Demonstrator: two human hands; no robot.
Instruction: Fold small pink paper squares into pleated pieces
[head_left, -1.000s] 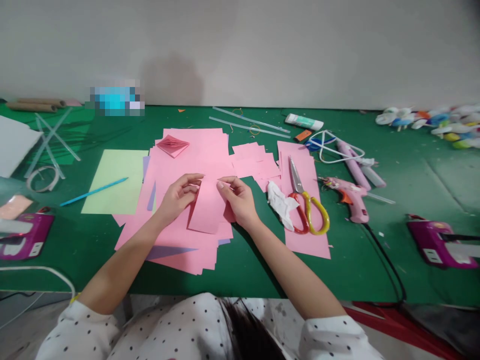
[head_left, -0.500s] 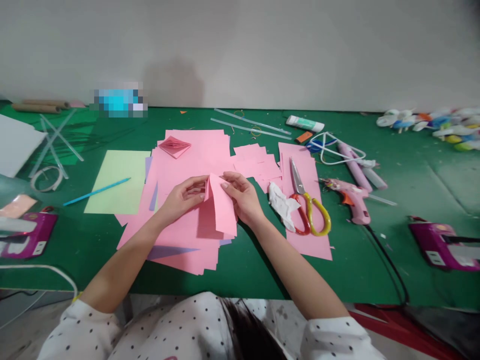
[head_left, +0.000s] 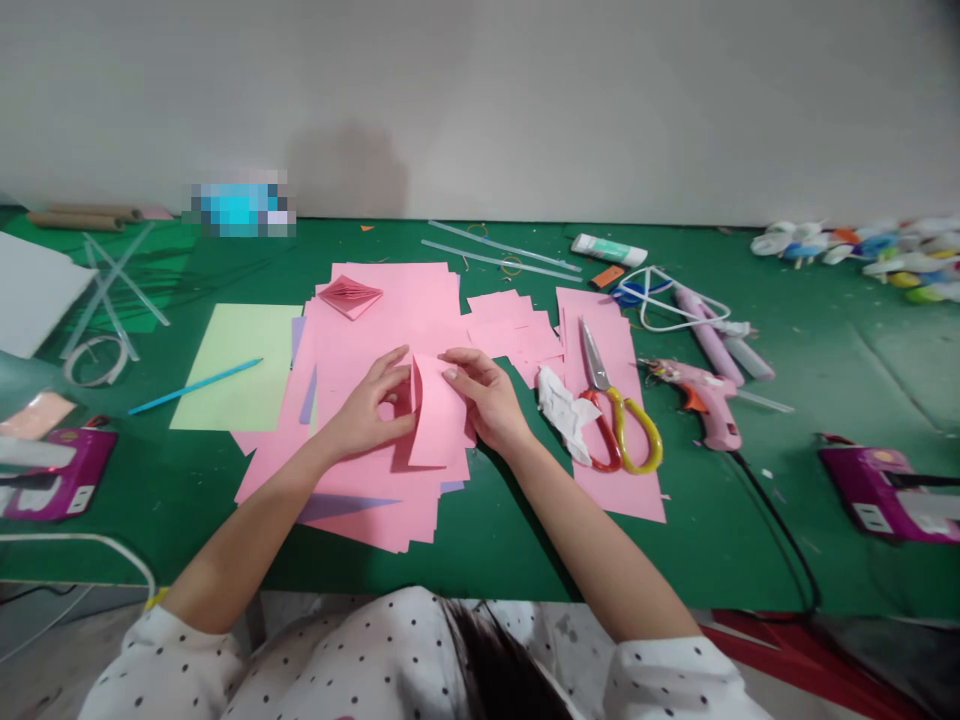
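A folded piece of pink paper (head_left: 435, 410) stands above a stack of pink sheets (head_left: 375, 330). My right hand (head_left: 487, 395) pinches its right side, thumb in front and the other fingers behind. At its left edge is my left hand (head_left: 371, 405), fingers apart and curved, with the thumb tip at the paper's edge; whether it presses there is hard to see. A pleated pink paper fold (head_left: 350, 296) lies on the far left of the stack. Smaller pink paper pieces (head_left: 517, 325) are spread to the right.
Scissors (head_left: 596, 355) with red and yellow handles and crumpled white tissue (head_left: 564, 410) rest on pink strips. Farther right are a pink glue gun (head_left: 709, 400) and a purple box (head_left: 874, 485). A blue pencil (head_left: 195, 386) crosses light green paper (head_left: 232, 340). Clear sticks (head_left: 502, 258) lie behind.
The folded paper has turned, its lower end swinging left. My left hand has loosened, its fingers spreading away from the paper's upper edge. My right hand keeps its pinch.
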